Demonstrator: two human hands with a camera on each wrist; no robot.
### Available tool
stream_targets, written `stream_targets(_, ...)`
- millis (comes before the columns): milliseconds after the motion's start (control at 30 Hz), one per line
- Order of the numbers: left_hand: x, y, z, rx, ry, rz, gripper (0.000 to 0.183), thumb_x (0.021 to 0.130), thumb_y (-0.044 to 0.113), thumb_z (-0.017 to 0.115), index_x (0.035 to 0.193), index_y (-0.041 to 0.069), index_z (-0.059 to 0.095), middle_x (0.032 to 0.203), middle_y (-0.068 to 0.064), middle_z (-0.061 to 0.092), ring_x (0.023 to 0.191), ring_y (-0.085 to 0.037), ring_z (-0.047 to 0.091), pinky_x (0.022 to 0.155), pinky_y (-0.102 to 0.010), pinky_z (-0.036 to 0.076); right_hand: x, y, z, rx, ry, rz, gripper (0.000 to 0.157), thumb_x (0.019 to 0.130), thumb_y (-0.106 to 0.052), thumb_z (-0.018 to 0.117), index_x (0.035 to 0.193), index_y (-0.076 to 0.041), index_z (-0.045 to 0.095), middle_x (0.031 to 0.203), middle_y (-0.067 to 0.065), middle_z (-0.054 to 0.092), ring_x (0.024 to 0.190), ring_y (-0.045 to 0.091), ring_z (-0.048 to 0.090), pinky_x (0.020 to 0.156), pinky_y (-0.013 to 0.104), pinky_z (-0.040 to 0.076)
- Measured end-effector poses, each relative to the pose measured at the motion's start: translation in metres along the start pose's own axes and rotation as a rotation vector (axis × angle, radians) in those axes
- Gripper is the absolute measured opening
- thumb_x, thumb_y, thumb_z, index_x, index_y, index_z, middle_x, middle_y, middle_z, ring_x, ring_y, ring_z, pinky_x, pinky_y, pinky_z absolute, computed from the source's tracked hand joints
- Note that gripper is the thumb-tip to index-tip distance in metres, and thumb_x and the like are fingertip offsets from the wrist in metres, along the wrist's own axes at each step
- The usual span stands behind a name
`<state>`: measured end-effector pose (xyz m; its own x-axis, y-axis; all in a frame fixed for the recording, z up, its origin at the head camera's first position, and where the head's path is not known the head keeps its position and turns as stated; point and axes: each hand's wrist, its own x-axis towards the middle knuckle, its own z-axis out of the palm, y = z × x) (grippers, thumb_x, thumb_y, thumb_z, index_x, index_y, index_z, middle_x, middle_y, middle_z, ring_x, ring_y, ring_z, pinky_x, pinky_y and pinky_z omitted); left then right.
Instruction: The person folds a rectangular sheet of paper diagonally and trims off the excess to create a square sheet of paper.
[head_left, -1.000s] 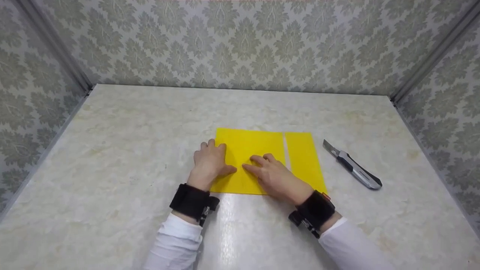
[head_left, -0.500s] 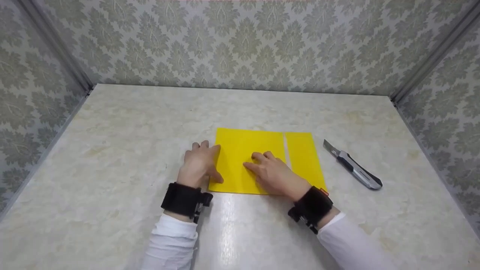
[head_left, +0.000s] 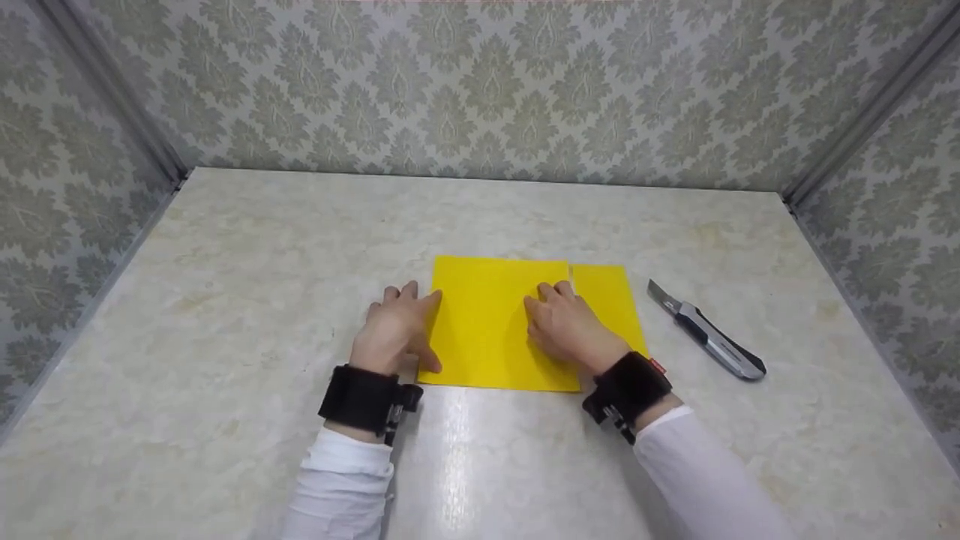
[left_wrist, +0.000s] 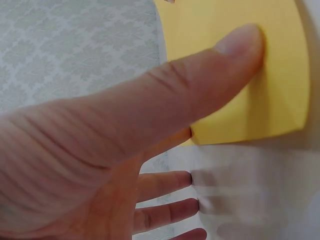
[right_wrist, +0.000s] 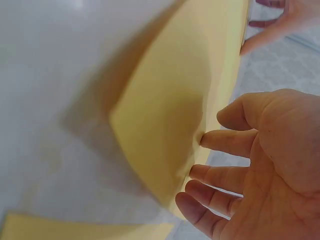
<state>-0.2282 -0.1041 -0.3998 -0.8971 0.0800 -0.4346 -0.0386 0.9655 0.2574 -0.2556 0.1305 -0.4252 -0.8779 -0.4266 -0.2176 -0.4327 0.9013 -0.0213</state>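
Observation:
A large yellow paper sheet (head_left: 484, 322) lies at the middle of the table, with a narrower yellow strip (head_left: 606, 292) beside its right edge. My left hand (head_left: 394, 326) rests at the sheet's left edge; its thumb (left_wrist: 240, 45) lies on the paper near the front corner, other fingers reaching onto the tabletop. With fingers slightly bent, my right hand (head_left: 566, 322) touches the sheet close to its right edge. In the right wrist view, the sheet's near right corner stands off the table over a shadow. Part of the strip is hidden behind the right hand.
A utility knife (head_left: 709, 330) with its blade out lies right of the strip, blade pointing away to the left. Patterned wall panels (head_left: 487, 90) enclose the pale marbled table (head_left: 225, 262) at the back and sides.
My left hand has slid left to the sheet's left edge. My right hand has shifted right and slightly away, nearer the gap between sheet and strip. The knife stays put.

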Motion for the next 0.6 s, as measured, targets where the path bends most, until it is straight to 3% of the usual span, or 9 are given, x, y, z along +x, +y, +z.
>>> stream_targets(300,0.000,-0.003,-0.004,0.001,-0.068,-0.035,0.122,0.067,0.018,0.094,0.161,0.031,0.016,0.170,-0.011,0.005,0.149,-0.043,0.022,0.117,-0.060,0.033,0.010,0.022,-0.006,0.023,0.023,0.022,0.035,0.106,-0.025,0.043,0.110,0.001,0.066,0.119,0.022,0.060,0.118,0.040,0.045,0.102,0.048,0.047)
stream_targets(467,0.000,-0.005,-0.004,0.012,-0.104,-0.046,0.125,0.067,0.014,0.093,0.161,0.033,0.013,0.171,-0.008,-0.001,0.152,-0.042,0.017,0.117,-0.062,0.031,0.014,0.030,-0.007,0.074,0.040,0.059,0.036,0.106,-0.026,0.045,0.108,0.002,0.068,0.119,0.020,0.061,0.120,0.039,0.044,0.104,0.048,0.046)
stream_targets(600,0.002,-0.006,-0.004,0.034,-0.124,-0.045,0.124,0.069,0.014,0.092,0.161,0.033,0.011,0.170,-0.008,-0.003,0.153,-0.042,0.013,0.118,-0.063,0.029,0.016,0.033,-0.005,0.084,0.056,0.094,0.037,0.105,-0.028,0.047,0.115,0.002,0.066,0.122,0.019,0.060,0.122,0.038,0.044,0.106,0.048,0.045)
